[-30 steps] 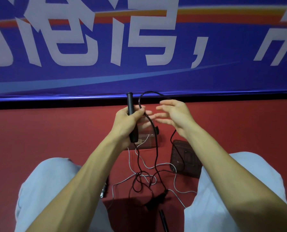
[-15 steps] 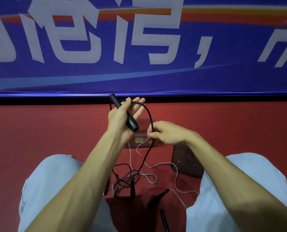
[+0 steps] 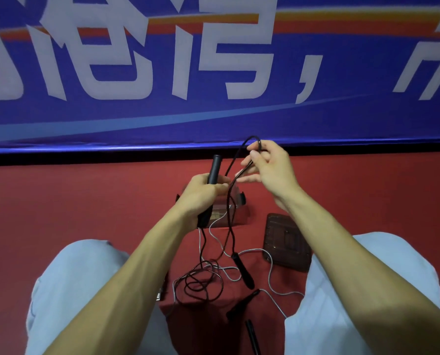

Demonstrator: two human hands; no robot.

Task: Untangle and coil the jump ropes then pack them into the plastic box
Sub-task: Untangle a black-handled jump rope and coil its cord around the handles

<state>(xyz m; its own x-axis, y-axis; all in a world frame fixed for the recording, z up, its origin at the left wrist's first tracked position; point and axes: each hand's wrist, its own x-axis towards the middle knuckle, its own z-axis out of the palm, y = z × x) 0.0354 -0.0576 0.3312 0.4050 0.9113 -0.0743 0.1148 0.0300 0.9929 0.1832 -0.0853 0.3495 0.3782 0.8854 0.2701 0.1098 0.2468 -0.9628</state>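
box (image 3: 240,214) contents unclear | left hand (image 3: 201,197): handle (image 3: 215,167) | right hand (image 3: 271,167): rope (image 3: 235,156)

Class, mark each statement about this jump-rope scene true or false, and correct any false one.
1. The left hand grips a black handle. True.
2. The right hand holds nothing. False: its fingers pinch a loop of the black rope.
3. A grey rope lies on the red floor. True.
4. The black rope is coiled inside the plastic box. False: it runs from the hands down to loose loops on the floor.
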